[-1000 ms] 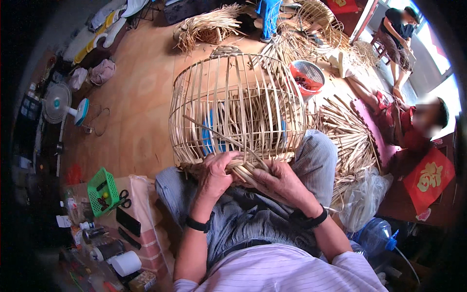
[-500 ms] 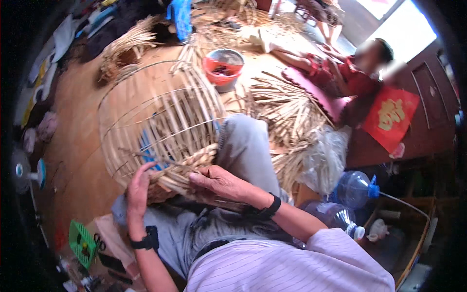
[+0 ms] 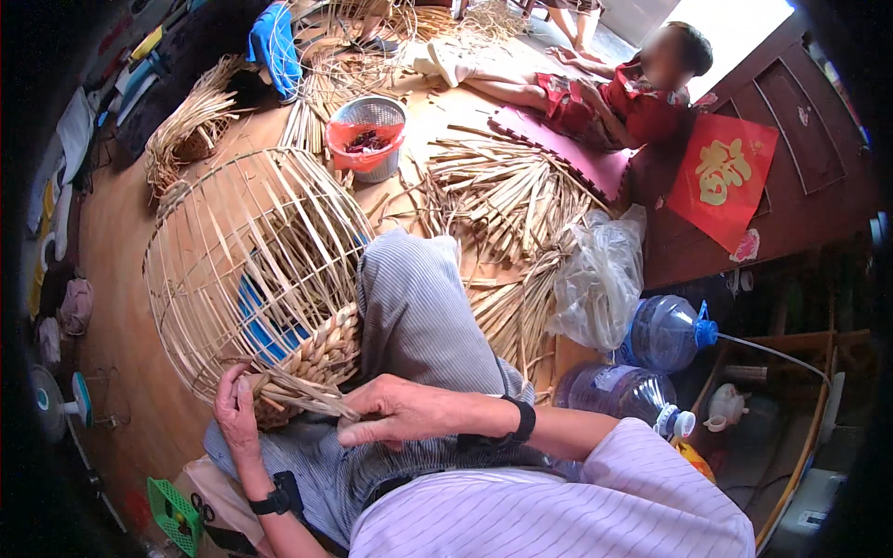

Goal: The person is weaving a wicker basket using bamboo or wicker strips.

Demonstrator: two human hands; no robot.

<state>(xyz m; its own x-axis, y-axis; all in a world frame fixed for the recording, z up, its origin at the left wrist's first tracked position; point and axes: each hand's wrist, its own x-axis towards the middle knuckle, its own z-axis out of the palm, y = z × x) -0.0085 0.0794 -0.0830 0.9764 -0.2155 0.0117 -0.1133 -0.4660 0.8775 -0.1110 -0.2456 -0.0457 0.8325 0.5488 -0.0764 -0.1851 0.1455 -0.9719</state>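
A large round basket frame (image 3: pixel 209 219) of thin pale rods leans in front of my knees. A thick braided band (image 3: pixel 327 346) runs along its near edge. At the near end of that band, my left hand (image 3: pixel 238 418) closes thumb and fingers on the woven strands. My right hand (image 3: pixel 400 409), just right of it on my lap, pinches a bundle of straw strands (image 3: pixel 312 395) that stretches from the band. Something blue (image 3: pixel 256 321) shows through the rods. The fingertips of my right hand are partly hidden.
Ahead stands a metal bucket with a red bag (image 3: pixel 367 139). Straw bundles (image 3: pixel 521 191) fan out right of my knee, beside a clear plastic bag (image 3: pixel 600 279). Large water bottles (image 3: pixel 665 330) lie at right. A person in red (image 3: pixel 642 102) sits on a pink mat (image 3: pixel 558 149). A green basket (image 3: pixel 174 516) is lower left.
The view has shifted, so the basket and room sit further left. My right hand has drawn the strands lower, away from the braided band, and my left hand has lowered at the edge.
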